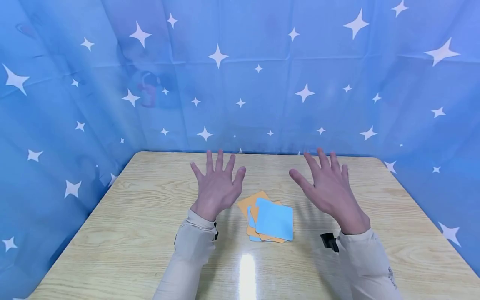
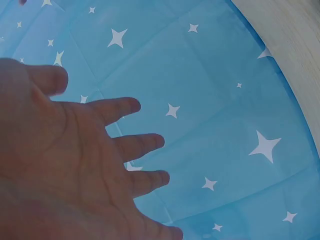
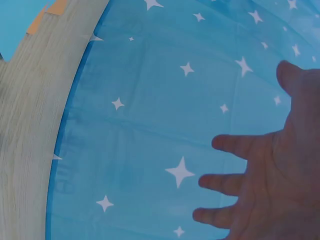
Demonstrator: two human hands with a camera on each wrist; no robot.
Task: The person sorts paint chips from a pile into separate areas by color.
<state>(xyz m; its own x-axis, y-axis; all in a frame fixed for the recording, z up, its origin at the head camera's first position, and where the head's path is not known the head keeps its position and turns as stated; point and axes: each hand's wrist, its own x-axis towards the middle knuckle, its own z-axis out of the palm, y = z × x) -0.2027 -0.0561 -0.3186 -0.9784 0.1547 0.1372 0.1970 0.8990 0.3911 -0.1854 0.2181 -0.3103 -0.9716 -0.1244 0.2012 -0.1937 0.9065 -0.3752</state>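
A loose pile of square cards lies on the table, with a blue card (image 1: 275, 220) on top and orange cards (image 1: 247, 203) fanned out beneath it. My left hand (image 1: 218, 187) is held up to the left of the pile, fingers spread and holding nothing. To the right of the pile my right hand (image 1: 331, 189) is raised the same way, its fingers straight and apart. Each palm shows bare in its wrist view, the left palm (image 2: 65, 160) and the right palm (image 3: 280, 165). In the right wrist view a corner of the blue card (image 3: 12, 22) shows at upper left.
The pale wood table (image 1: 123, 225) has rounded far corners. A blue curtain with white stars (image 1: 240, 75) hangs behind it and along both sides. Bright light glares off the table (image 1: 247, 275) near its front. A small black device (image 1: 330, 241) sits at the right wrist.
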